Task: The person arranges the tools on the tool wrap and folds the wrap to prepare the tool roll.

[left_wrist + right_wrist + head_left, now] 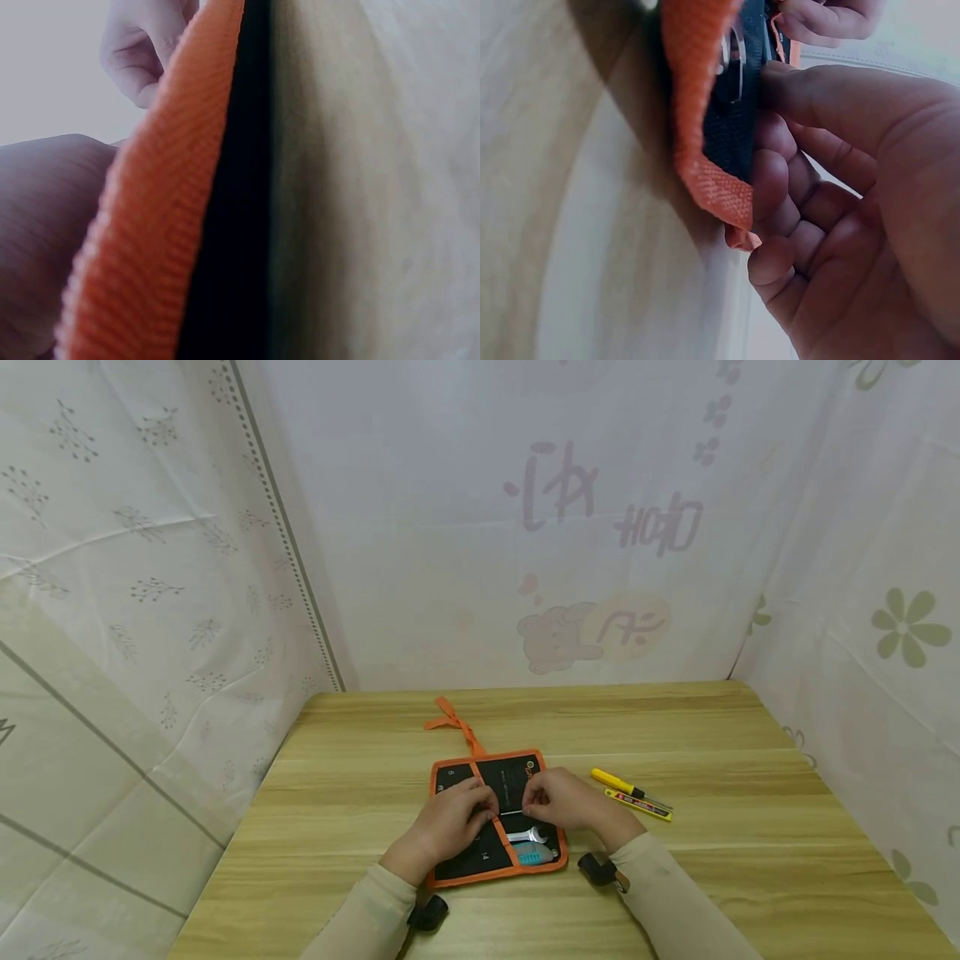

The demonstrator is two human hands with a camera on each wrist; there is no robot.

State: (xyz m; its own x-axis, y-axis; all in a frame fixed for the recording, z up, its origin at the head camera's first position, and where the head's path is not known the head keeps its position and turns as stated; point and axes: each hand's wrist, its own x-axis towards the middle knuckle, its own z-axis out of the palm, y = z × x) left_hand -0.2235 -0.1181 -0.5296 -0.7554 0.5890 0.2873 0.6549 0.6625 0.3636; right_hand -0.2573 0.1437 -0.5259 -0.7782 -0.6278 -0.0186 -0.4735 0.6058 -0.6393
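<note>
A black tool pouch with orange trim [487, 878] lies unfolded on the table. Over its middle, my left hand [442, 818] pinches the orange edge of the pocket strip. My right hand [564, 797] pinches one end of a slim silver metal rod [512, 812], whose other end reaches that pocket edge; its exact kind cannot be told. Just below, an open-end wrench [529, 835] and a teal-handled tool [534, 855] sit in pockets with their ends showing. In the right wrist view, the right thumb [832, 94] and curled fingers meet beside the pouch's raised orange border [694, 97].
To the right lie a yellow-handled screwdriver [613, 780] and a flat yellow-and-red labelled strip [639, 806], side by side. Orange tie ribbons [453, 720] trail from the pouch's far edge. Patterned curtains [420, 527] rise behind the wooden table [360, 735] and on both sides.
</note>
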